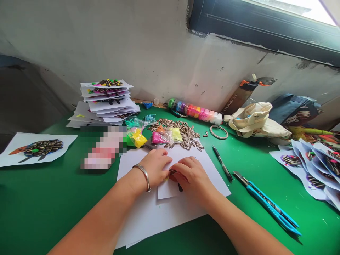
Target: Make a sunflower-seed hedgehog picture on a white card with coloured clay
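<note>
My left hand, with a silver bangle on its wrist, rests with curled fingers on a small white paper sheet. My right hand lies beside it, its fingers closed around a small dark seed-like piece, which is partly hidden. Just below sits another dark piece. A larger white paper sheet lies under both hands. Beyond my fingertips lies a loose pile of striped sunflower seeds.
Bags of coloured clay border the seeds, with clay tubs behind. Seed-decorated paper pictures stack at back left and right. A black marker and blue craft knife lie right on the green table.
</note>
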The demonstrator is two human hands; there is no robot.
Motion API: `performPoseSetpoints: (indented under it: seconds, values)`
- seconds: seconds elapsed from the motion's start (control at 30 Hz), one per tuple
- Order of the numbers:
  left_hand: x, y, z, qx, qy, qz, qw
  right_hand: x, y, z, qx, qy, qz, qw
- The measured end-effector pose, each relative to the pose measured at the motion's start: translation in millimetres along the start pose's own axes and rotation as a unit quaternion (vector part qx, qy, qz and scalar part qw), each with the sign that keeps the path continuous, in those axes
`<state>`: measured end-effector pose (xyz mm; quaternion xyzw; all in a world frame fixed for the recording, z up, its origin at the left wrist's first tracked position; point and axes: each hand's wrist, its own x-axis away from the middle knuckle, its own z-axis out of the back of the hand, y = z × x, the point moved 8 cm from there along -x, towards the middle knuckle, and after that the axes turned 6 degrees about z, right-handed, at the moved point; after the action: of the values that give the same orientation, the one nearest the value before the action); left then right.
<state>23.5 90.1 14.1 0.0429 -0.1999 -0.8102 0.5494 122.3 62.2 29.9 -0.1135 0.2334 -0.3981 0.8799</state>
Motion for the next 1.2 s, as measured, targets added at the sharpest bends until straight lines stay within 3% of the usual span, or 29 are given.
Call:
performPoseSetpoints:
  seconds: [0.2,0.47,1.2]
  values:
    - [0,0,0.9,0.001,-0.007,0.008,1.000,3,11,0,0.016,-0.011,-0.033,0.999]
    - [0,-1,-0.3,0.004,-0.007,0.015,1.000,2,12,-8,0.019,-0.019,-0.028,0.999]
    - [0,-2,0.3,0.014,-0.016,0.013,1.000,2,9,0,-0.019,0.008,-0.027,0.999]
